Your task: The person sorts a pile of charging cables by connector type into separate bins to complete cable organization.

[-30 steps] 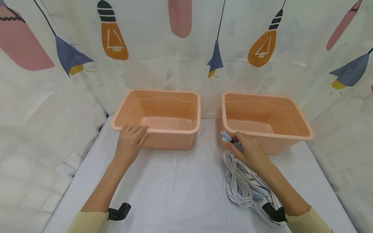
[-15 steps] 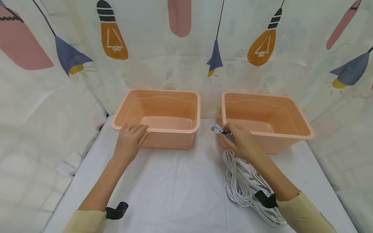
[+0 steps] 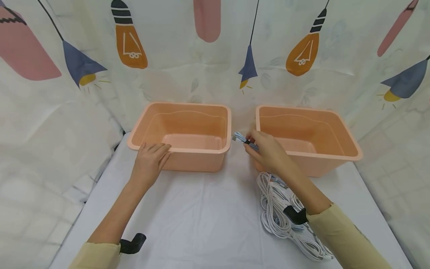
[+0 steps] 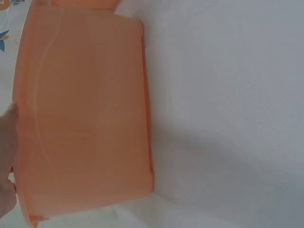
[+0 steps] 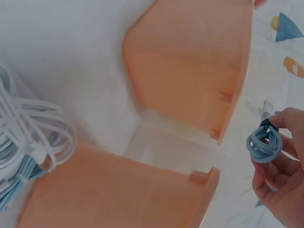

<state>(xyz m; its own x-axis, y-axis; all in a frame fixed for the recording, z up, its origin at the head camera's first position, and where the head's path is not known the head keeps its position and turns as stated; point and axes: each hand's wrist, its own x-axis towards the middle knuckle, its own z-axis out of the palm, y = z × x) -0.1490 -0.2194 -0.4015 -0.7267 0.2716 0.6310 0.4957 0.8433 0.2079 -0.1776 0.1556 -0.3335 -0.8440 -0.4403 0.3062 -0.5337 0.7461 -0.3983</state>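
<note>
Head view: the L hand (image 3: 150,162) is on the near rim of the L bin (image 3: 191,162), fingers hooked over the top, thumb on the outer wall, i.e. gripping it. L bin stands nr the far L corner of the white-covered surface (image 3: 201,220), R bin (image 3: 312,164) nr the far R corner, w/ a gap btwn. The R hand (image 3: 267,151) is up by the R bin's near L corner, fingers bent, pinching a blue cable (image 3: 242,139); its plug end points twd the L bin's R rim, contact w/ rim can't tell. The cable pile (image 3: 277,213), mostly white w/ some blue, lies on the R half of the surface, btwn R bin & near edge. Tan sleeves (image 3: 349,239), black wrist mounts (image 3: 132,244); lamp-&-bulb print curtain (image 3: 215,74) at the back.

L wrist view: L bin's outer wall, surface alongside; only a bit of L hand shows at the rim, rest cut off.

R wrist view: R hand's thumb & fingers pinch the blue cable nr its black tie (image 5: 269,125), coil below, pale plug above, other fingers curled. Cable pile sits next to R bin; a blue bundle (image 5: 19,178) shows in it.
</note>
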